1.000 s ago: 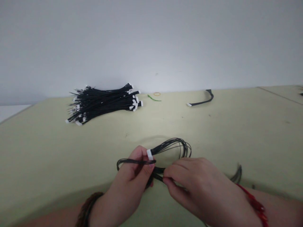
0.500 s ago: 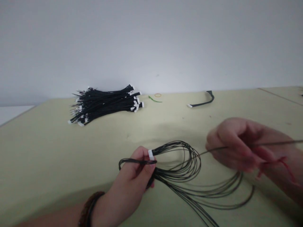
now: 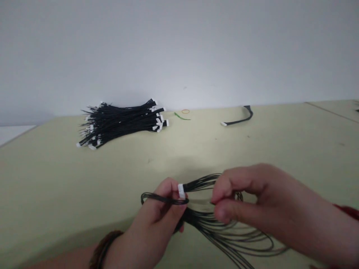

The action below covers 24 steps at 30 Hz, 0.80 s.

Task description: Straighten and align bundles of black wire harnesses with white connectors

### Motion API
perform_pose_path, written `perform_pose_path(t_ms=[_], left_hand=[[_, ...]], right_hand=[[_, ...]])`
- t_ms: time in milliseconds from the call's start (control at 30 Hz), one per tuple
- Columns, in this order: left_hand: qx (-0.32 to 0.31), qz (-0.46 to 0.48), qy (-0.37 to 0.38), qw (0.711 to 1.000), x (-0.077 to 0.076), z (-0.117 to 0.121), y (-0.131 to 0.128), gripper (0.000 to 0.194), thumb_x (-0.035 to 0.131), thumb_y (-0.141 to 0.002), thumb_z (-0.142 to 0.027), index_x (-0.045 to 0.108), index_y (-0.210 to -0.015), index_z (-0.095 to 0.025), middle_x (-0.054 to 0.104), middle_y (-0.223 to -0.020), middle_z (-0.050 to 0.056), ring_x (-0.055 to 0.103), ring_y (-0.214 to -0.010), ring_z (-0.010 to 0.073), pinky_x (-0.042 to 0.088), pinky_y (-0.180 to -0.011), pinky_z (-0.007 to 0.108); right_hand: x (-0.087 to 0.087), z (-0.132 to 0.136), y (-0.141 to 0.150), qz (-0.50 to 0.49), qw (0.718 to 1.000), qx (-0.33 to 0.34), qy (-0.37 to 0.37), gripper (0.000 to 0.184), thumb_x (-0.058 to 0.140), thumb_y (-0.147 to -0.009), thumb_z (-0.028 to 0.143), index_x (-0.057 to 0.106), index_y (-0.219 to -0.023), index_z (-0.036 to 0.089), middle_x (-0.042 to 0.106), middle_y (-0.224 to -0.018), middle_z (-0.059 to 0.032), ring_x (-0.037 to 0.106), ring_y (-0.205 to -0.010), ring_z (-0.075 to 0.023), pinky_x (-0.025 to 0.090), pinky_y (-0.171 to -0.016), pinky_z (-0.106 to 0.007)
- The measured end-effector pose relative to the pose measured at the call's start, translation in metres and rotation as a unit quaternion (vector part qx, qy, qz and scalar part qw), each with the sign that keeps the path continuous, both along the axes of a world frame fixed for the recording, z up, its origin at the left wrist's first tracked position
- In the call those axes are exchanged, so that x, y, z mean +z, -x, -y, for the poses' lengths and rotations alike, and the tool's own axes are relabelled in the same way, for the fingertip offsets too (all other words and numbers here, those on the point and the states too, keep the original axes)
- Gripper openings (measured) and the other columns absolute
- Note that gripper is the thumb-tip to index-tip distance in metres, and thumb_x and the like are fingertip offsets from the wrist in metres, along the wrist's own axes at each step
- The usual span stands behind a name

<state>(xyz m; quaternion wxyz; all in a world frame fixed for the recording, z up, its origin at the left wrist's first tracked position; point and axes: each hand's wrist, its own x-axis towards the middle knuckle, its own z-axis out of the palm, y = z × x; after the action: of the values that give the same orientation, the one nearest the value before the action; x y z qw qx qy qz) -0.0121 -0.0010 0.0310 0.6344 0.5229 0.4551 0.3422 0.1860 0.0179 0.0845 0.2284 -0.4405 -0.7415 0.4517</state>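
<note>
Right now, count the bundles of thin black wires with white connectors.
3: a large pile on the pale green tabletop, a small bent bundle right of it, and a third bundle held in the left hand, pinched by the right hand. Others may be hidden.

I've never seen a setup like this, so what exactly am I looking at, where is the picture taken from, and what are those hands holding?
There is no machine here. This view comes from a camera worn on a person's head, looking forward and down, so these are that person's own bare hands. The left hand grips a bundle of thin black wires with a white connector at its end. The right hand pinches among the wire loops. On the pale green table covering lie a large pile of similar wires, a single black cable, a small orange rubber band and a green scrap.
</note>
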Motion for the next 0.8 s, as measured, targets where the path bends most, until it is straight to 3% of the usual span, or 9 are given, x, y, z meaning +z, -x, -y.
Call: perform_pose_path(t_ms=[100,300,667,800], left_hand=[[-0.026,0.002,0.003,1.000,0.002,0.003,0.001,0.019,0.048,-0.085,-0.034,0.043,-0.072,-0.021,0.039,-0.058,-0.007,0.035,-0.052,0.0086,0.030,-0.048,0.020],[-0.043,0.011,0.000,0.999,0.003,0.006,0.003,0.022,0.048,-0.086,-0.038,0.043,-0.073,-0.021,0.040,-0.059,-0.006,0.034,-0.052,0.0090,0.030,-0.048,0.021],[-0.055,0.006,-0.010,0.998,-0.001,0.010,0.006,0.020,0.046,-0.087,-0.037,0.044,-0.075,-0.021,0.040,-0.062,-0.005,0.034,-0.055,0.0097,0.031,-0.051,0.021],[-0.048,-0.053,-0.050,0.996,-0.003,0.012,0.007,0.017,0.042,-0.090,-0.034,0.043,-0.077,-0.022,0.038,-0.067,-0.004,0.033,-0.061,0.0113,0.032,-0.055,0.022]], right_hand=[[-0.006,0.015,0.012,0.103,0.976,-0.018,-0.192,0.011,0.053,-0.085,0.019,0.060,-0.077,0.023,0.059,-0.072,0.0058,0.053,-0.066,-0.0082,0.038,-0.060,-0.021],[-0.016,0.018,0.017,0.148,0.931,0.017,-0.332,0.011,0.049,-0.087,0.014,0.054,-0.078,0.020,0.055,-0.075,0.0036,0.050,-0.069,-0.0111,0.036,-0.064,-0.025],[-0.020,0.024,0.018,0.156,0.916,0.000,-0.371,0.017,0.037,-0.094,0.020,0.050,-0.082,0.020,0.053,-0.070,0.0033,0.047,-0.062,-0.0125,0.032,-0.056,-0.027],[-0.020,0.025,0.019,0.163,0.915,-0.002,-0.368,0.019,0.036,-0.094,0.020,0.050,-0.080,0.020,0.053,-0.070,0.0031,0.048,-0.061,-0.0129,0.033,-0.055,-0.027]])
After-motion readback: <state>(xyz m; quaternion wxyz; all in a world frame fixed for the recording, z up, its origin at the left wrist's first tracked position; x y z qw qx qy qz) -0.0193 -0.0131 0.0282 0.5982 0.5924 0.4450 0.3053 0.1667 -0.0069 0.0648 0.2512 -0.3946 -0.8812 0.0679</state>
